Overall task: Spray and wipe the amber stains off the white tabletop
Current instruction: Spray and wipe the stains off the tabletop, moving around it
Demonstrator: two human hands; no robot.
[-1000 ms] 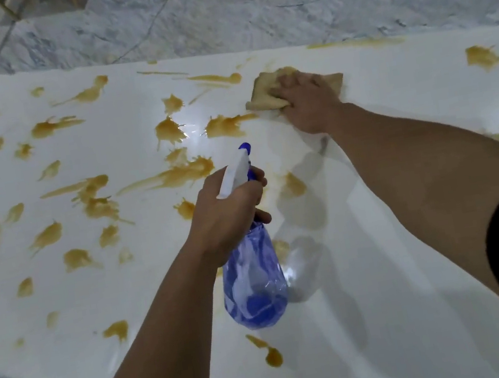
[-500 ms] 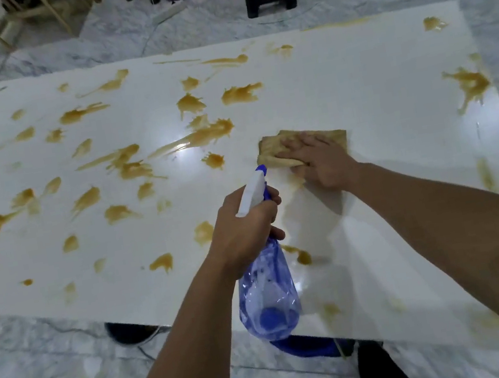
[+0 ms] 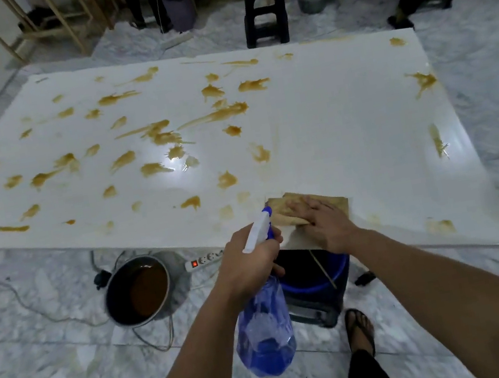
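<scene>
The white tabletop [image 3: 346,126] carries several amber stains [image 3: 216,115], thickest across its left half, with a few along the right edge. My left hand [image 3: 250,261] grips a clear blue spray bottle [image 3: 265,321] by its white trigger head, held over the table's near edge. My right hand [image 3: 327,225] lies flat on a stained tan cloth [image 3: 311,210] pressed to the tabletop right at the near edge. A faint wiped streak runs up the table from the cloth.
Below the near edge stand a metal pot of brown liquid [image 3: 139,289], a white power strip [image 3: 205,259] with cables, and a blue bucket [image 3: 315,273] on a dark box. My sandalled feet [image 3: 359,332] rest on the marble floor. A black stool [image 3: 264,8] stands beyond the far edge.
My right hand has dragged the cloth from the far middle of the table back to the near edge. The view has pulled back, and the bottle hand now hangs over the table's edge.
</scene>
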